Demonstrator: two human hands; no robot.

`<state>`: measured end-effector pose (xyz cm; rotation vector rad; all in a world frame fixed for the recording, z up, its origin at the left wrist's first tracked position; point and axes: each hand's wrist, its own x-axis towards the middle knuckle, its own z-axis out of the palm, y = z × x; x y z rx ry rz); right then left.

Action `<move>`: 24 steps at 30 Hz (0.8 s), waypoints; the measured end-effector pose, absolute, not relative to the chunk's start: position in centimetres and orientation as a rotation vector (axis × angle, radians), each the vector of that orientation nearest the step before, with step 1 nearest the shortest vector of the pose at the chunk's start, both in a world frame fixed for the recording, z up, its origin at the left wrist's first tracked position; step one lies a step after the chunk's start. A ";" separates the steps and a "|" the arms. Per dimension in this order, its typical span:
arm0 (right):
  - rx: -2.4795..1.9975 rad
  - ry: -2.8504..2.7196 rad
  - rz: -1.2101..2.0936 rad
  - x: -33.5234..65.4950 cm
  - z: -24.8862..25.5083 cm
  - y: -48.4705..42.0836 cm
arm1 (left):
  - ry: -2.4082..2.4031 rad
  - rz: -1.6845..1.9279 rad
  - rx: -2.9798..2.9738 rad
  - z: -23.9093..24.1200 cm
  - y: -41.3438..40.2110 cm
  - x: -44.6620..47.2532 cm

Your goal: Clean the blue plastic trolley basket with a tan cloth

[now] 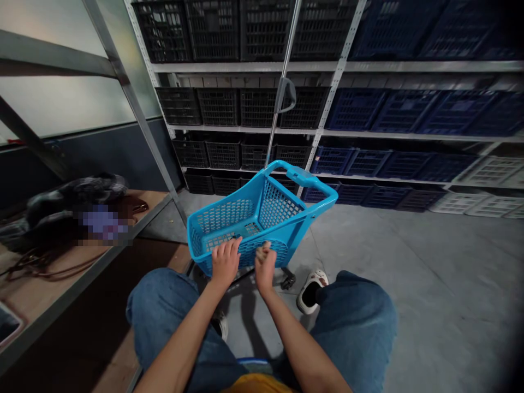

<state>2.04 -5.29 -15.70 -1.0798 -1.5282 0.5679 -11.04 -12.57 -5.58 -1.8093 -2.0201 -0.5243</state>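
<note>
The cart (300, 236) is smooth plastic with a bit of sheen, and the floor (368, 245) looks like matt concrete. Pole's (289, 43) properly shiny metal, while the crates (356, 194) along the floor's far edge are dull, perforated plastic.

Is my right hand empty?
No, your right hand has a small beige wad in its fingers, beside the blue cart.

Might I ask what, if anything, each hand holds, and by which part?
The right hand holds a tan item, perhaps cloth; which part is unclear. The left hand lies over the near rim of the blue basket.
</note>
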 end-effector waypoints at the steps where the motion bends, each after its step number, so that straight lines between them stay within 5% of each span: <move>1: -0.990 -1.635 0.613 1.5 -15.7 -5.9 | -2.019 -0.519 -1.807 -5.5 -12.6 -11.0; 4: -0.829 -1.834 0.667 3.4 -15.8 -5.5 | -2.012 -0.510 -1.811 -5.5 -12.7 -11.2; 11: -1.348 -1.247 0.442 9.6 -16.2 -0.6 | -2.006 -0.526 -1.812 -5.8 -12.6 -11.3; 20: -0.829 -1.896 0.713 3.7 -16.0 -5.5 | -1.992 -0.491 -1.801 -5.3 -13.0 -11.5; 24: -1.186 -1.531 0.598 10.2 -16.7 -1.6 | -1.992 -0.500 -1.807 -5.5 -13.1 -11.7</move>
